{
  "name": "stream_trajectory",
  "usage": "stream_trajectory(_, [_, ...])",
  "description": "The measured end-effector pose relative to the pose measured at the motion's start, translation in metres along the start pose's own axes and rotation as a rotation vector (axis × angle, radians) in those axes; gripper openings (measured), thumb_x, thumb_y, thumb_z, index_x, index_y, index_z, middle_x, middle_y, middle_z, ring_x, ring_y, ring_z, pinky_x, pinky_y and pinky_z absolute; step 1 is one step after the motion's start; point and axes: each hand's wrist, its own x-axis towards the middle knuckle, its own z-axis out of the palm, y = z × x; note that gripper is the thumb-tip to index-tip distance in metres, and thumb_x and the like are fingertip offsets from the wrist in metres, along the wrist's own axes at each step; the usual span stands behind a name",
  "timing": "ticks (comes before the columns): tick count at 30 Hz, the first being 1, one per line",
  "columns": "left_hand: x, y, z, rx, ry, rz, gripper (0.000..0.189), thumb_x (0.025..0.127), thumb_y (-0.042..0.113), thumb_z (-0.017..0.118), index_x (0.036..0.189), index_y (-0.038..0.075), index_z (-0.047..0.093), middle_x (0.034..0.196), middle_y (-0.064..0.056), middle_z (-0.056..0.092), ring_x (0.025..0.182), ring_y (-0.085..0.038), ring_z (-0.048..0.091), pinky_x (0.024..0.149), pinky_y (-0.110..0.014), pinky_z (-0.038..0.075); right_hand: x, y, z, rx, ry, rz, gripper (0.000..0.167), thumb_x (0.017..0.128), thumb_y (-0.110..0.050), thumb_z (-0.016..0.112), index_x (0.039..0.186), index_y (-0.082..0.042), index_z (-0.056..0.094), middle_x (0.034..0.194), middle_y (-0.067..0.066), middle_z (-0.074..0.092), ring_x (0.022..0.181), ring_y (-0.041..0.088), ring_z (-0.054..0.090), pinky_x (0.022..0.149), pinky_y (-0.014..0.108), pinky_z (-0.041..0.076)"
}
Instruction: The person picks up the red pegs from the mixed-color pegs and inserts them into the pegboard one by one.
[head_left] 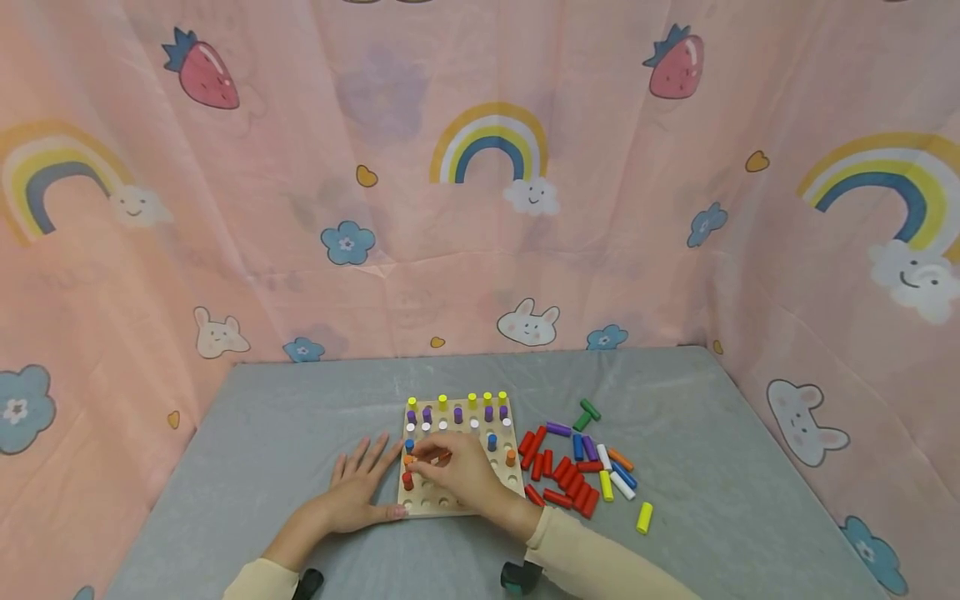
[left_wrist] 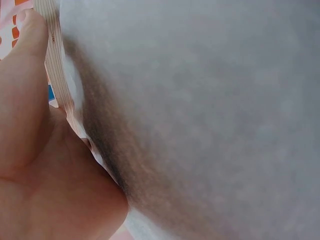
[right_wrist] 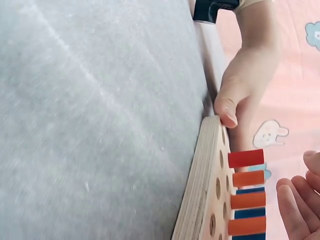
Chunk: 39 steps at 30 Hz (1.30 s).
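Note:
A wooden pegboard (head_left: 435, 511) lies on the table with yellow, purple, white, blue, orange and red pegs standing in its holes. My left hand (head_left: 358, 492) lies spread at the board's left side, its thumb at the near left corner. Over the middle of the board is my right hand (head_left: 457, 471), its fingertips near the orange peg (head_left: 408, 460). In the right wrist view, the right fingers (right_wrist: 292, 207) are loosely bent beside the upright red peg (right_wrist: 246, 158) and orange pegs (right_wrist: 248, 178), apart from them. No peg shows between thumb and fingers.
Right of the board lies a loose pile of red pegs (head_left: 576, 487), with green pegs (head_left: 590, 408) behind. Purple, blue, white and orange pegs lie among them, and a yellow peg (head_left: 644, 517) lies farther out. A pink patterned curtain (head_left: 480, 250) rises behind the grey tabletop (head_left: 300, 417).

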Motion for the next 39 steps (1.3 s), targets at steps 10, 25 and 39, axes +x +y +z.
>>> stream_trajectory(10, [0.000, 0.003, -0.001, -0.006, -0.008, -0.016, 0.107, 0.078, 0.069, 0.067, 0.160, 0.025, 0.014, 0.169, -0.009, 0.005, 0.155, -0.042, 0.000, 0.115, -0.072, -0.001, -0.004, 0.001, -0.016, 0.058, -0.059, 0.050, 0.020, 0.086, -0.014, 0.077, 0.104, -0.005, 0.076, 0.093, 0.004, 0.077, 0.080, 0.004, 0.068, 0.070, 0.020, 0.056])
stream_trajectory(25, [0.001, 0.001, 0.000, 0.014, -0.007, -0.028, 0.107, 0.078, 0.069, 0.067, 0.160, 0.025, 0.014, 0.169, -0.009, 0.005, 0.155, -0.041, 0.000, 0.116, -0.071, 0.000, -0.008, 0.008, -0.063, 0.096, -0.183, 0.106, 0.028, 0.085, -0.015, 0.078, 0.111, -0.004, 0.074, 0.101, 0.010, 0.076, 0.087, 0.011, 0.070, 0.075, 0.023, 0.058])
stream_trajectory(39, [0.000, 0.005, -0.001, 0.007, -0.012, -0.037, 0.107, 0.078, 0.069, 0.068, 0.160, 0.024, 0.015, 0.169, -0.010, 0.005, 0.155, -0.041, -0.001, 0.116, -0.071, -0.002, -0.014, 0.025, -0.121, 0.045, -0.222, 0.184, 0.032, 0.088, -0.016, 0.074, 0.118, -0.004, 0.070, 0.109, 0.013, 0.074, 0.095, 0.019, 0.069, 0.083, 0.022, 0.055])
